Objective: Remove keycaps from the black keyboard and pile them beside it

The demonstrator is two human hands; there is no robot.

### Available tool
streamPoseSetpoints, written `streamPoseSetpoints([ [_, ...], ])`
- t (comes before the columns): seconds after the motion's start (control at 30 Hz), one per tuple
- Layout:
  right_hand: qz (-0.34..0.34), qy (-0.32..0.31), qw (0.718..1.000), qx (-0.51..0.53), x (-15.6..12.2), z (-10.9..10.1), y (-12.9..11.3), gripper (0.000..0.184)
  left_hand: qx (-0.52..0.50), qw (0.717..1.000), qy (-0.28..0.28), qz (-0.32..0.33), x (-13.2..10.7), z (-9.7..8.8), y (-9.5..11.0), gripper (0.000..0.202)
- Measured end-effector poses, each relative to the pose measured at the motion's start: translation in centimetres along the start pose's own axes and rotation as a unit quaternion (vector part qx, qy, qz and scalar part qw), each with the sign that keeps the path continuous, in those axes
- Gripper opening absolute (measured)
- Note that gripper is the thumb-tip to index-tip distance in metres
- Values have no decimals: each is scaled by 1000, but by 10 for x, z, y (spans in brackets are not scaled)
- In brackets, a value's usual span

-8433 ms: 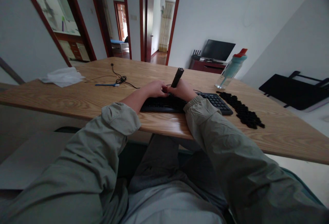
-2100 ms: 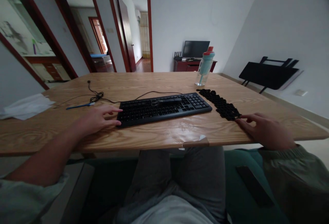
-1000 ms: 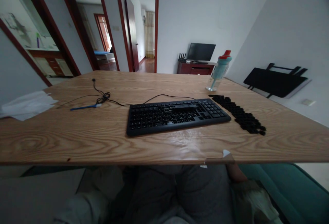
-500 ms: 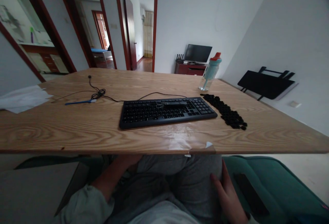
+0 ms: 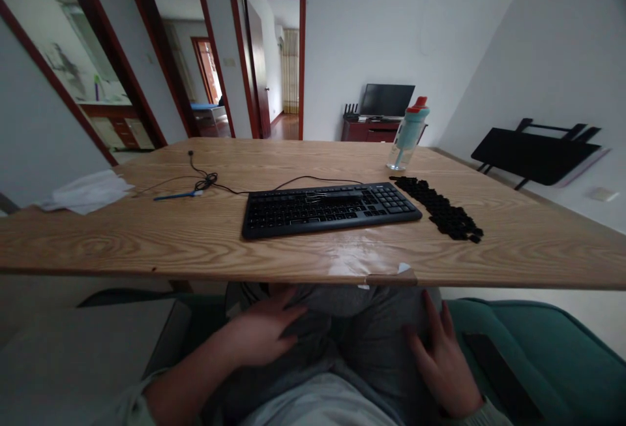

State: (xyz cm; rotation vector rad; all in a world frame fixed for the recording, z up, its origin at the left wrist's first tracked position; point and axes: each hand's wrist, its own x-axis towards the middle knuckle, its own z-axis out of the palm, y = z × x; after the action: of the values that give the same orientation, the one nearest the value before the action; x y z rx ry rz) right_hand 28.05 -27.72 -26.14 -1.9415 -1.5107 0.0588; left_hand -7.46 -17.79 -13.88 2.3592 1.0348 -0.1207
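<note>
Below the table edge, my left hand [image 5: 267, 328] is over my lap with its fingers spread and nothing in it, slightly smeared by motion. On the other side, my right hand [image 5: 443, 361] rests by my thigh, fingers apart and holding nothing. A black keyboard [image 5: 332, 211] lies on the wooden table [image 5: 195, 243] in front of me, and many of its keycaps are off. To its right, a band of loose black keycaps [image 5: 440, 207] runs across the tabletop. Neither hand touches these things.
A clear bottle with a red lid [image 5: 408, 134] stands behind the keycaps. Left of the keyboard lie a coiled cable [image 5: 208, 181], a thin blue tool [image 5: 173, 196] and crumpled white tissue [image 5: 92, 191]. A dark flat object [image 5: 499, 374] lies on the green seat [image 5: 528, 328].
My left hand has come out from near the table edge and now shows over my lap with fingers spread. My right hand's fingers have opened wider. The view has shifted a little left.
</note>
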Motion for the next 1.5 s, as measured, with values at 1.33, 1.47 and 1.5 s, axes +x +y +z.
streamPoseSetpoints([
  [1.33,-345,-111,928,85,272,-23,-251,40,-302,884,338,118,104,-207,-51,35],
  [1.47,-309,-94,915,241,277,-26,-245,38,-286,892,339,84,103,-207,-49,26],
  [1.5,-284,-95,908,293,279,-27,-244,39,-293,891,335,86,103,-207,-50,29],
])
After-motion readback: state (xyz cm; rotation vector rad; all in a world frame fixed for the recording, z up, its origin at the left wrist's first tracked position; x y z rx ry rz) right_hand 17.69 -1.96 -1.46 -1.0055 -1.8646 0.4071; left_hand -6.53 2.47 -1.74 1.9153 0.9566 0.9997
